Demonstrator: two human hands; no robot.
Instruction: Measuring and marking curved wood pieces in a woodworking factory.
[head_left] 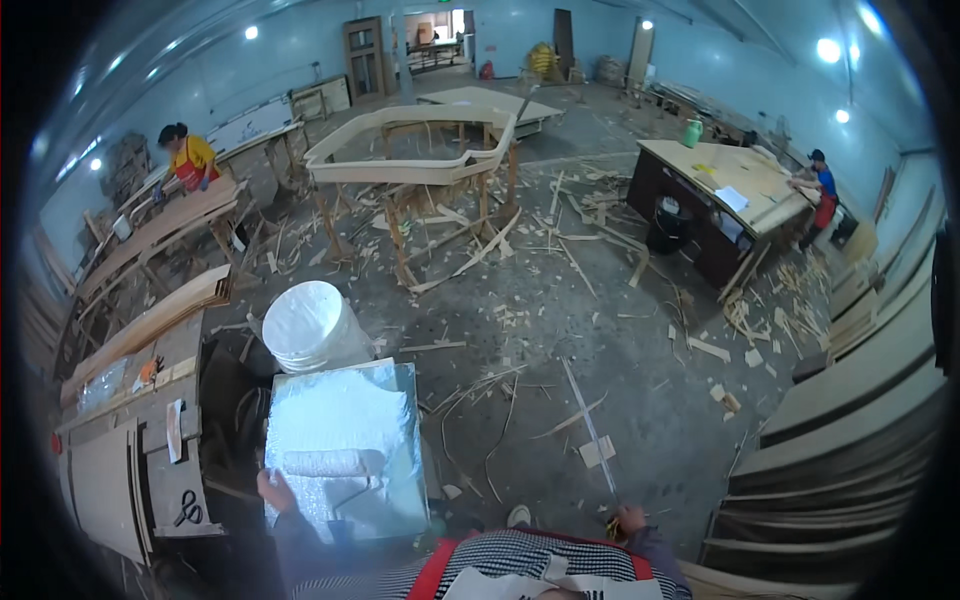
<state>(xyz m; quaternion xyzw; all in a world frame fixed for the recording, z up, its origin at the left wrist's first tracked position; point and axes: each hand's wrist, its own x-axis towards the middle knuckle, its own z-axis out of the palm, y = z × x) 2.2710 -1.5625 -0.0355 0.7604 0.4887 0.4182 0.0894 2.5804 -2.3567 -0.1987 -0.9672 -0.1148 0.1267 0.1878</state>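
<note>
Left grip [276, 492]: was beside the paint roller [328, 463]; closure could not be told;
Right grip [631, 519]: clasped a tape measure [612, 527]; blade [588, 425] extended

Near left: white-coated rectangular board [345, 410], glossy; rough-surfaced white cylindrical roller [325, 463]; smooth white plastic bucket [315, 335]. Near right: long, thin, silvery metal-looking tape [587, 420].

The worker wears a finely checked dark-and-white top [535, 553], red straps [433, 572], a whitish bib [490, 586] with dark print, and purplish-grey sleeves [658, 560].
</note>
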